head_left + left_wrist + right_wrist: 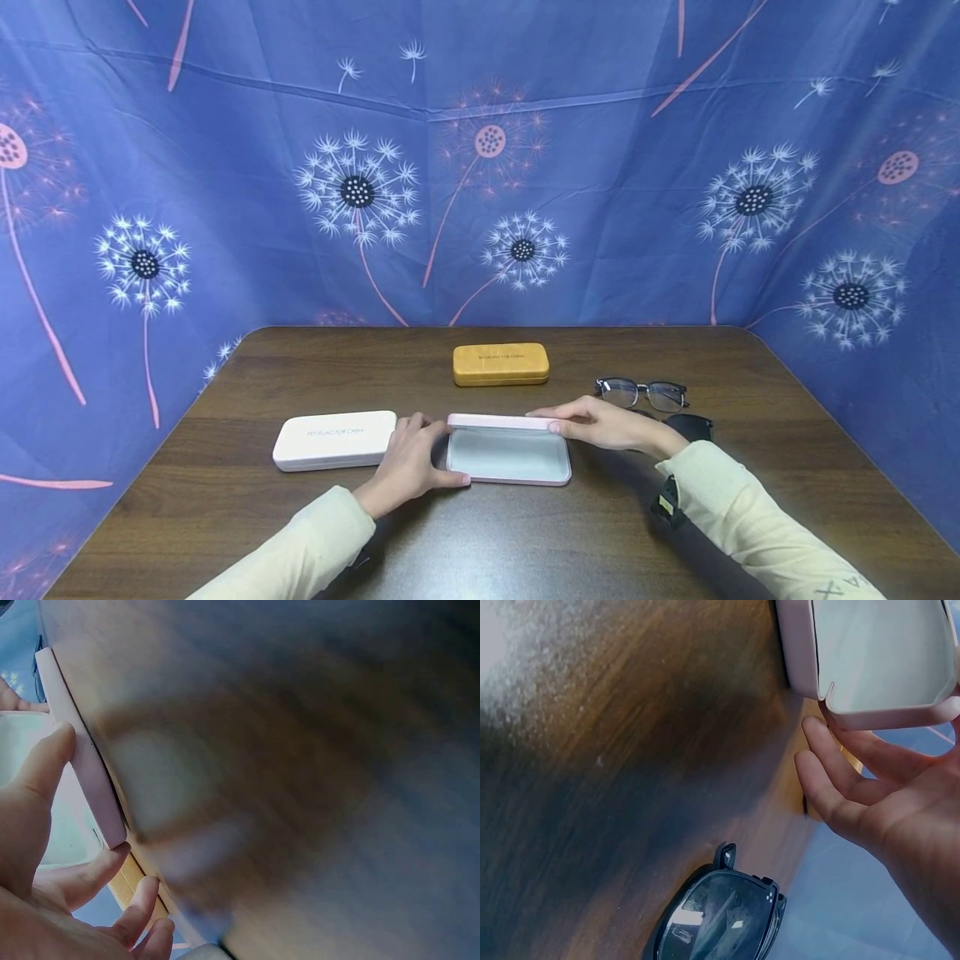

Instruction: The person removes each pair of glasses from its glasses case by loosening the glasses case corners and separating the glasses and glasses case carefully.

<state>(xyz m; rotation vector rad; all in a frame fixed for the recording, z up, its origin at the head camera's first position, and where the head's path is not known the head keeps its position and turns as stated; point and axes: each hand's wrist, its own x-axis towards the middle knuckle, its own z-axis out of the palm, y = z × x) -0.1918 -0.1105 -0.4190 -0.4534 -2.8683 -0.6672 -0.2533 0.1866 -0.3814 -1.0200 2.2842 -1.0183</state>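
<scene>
A blue curtain [637, 208] hangs behind a brown table [225, 517]. In the head view a pink case [510, 458] stands open mid-table; the left hand [411, 462] grips its left end, beside a white case [333, 442], and the right hand [607, 423] pinches its lid [498, 422]. A yellow case [501, 367] and glasses [642, 387] lie farther back. The left wrist view shows a thumb [54, 754] on the case's edge; the right wrist view, sunglasses [724, 915] near the hand.
</scene>
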